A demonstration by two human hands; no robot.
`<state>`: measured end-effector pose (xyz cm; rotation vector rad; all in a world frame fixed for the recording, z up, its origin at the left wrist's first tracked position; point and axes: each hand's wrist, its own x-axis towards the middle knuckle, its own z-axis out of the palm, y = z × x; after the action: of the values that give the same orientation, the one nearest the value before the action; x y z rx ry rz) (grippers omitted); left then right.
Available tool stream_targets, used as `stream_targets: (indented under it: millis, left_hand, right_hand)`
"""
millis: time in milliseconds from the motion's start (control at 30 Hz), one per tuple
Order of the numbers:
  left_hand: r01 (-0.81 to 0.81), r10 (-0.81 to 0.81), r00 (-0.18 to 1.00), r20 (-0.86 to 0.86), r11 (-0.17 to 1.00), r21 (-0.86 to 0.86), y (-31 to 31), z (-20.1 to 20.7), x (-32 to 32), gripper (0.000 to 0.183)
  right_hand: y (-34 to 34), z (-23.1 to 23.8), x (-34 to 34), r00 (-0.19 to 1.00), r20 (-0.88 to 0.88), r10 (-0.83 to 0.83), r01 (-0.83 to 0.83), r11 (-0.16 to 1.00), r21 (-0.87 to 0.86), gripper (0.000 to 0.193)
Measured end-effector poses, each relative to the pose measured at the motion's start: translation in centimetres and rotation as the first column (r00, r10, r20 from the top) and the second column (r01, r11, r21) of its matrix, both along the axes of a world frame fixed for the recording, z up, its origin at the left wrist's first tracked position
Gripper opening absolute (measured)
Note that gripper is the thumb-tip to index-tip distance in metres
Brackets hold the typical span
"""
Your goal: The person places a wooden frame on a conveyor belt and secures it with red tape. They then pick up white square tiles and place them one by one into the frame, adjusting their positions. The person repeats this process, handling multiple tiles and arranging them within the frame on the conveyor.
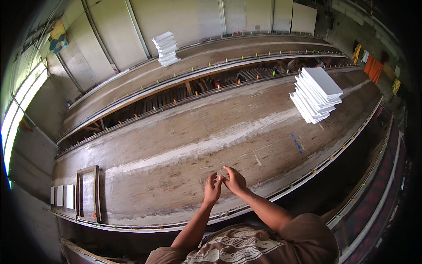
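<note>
Over the near edge of a long brown table [176,185], my hands come together with their tips touching or nearly so. My left hand [212,190] has its fingers pointing up and slightly bent, thumb toward the right hand. The fingers of my right hand [236,181] are curved, with a gap between forefinger and thumb. I see nothing held in either hand. Worn tabletop with pale streaks lies beneath them, and small blue marks [296,143] show to the right.
A tall uneven stack of white sheets [317,90] stands at the table's far right. At its left end are a wooden-edged frame [78,193] and several white pieces [70,196]. Another white stack [165,48] rests on the back table [246,47]. Small coloured pegs line the rails.
</note>
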<state>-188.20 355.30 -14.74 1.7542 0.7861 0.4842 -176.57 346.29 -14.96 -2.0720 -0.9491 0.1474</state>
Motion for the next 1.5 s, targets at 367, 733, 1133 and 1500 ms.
stream_targets:
  millis: [367, 733, 1133, 1500]
  left_hand:
    - [0.194, -0.200, 0.978, 0.062, 0.977, 0.086, -6.3, 2.5, 11.3, 0.054]
    - [0.311, -0.301, 0.932, 0.203, 0.950, -0.019, -13.7, 7.1, 26.9, 0.058]
    - [0.375, -0.316, 0.914, 0.253, 0.896, -0.236, -24.4, 16.0, 55.9, 0.060]
    - [0.246, -0.193, 0.967, 0.164, 0.869, -0.430, -25.7, 15.6, 66.2, 0.047]
  right_hand:
    - [-8.8, -0.3, 9.5, 0.973, 0.129, -0.190, 0.175, 0.977, 0.120, 0.055]
    - [-16.9, 5.7, 24.4, 0.930, 0.193, -0.314, 0.275, 0.940, 0.203, 0.062]
    - [-35.1, 16.4, 56.9, 0.493, 0.410, -0.768, 0.748, 0.614, 0.251, 0.067]
    - [-38.5, 15.7, 67.9, 0.723, 0.062, -0.688, 0.690, 0.724, -0.008, 0.085]
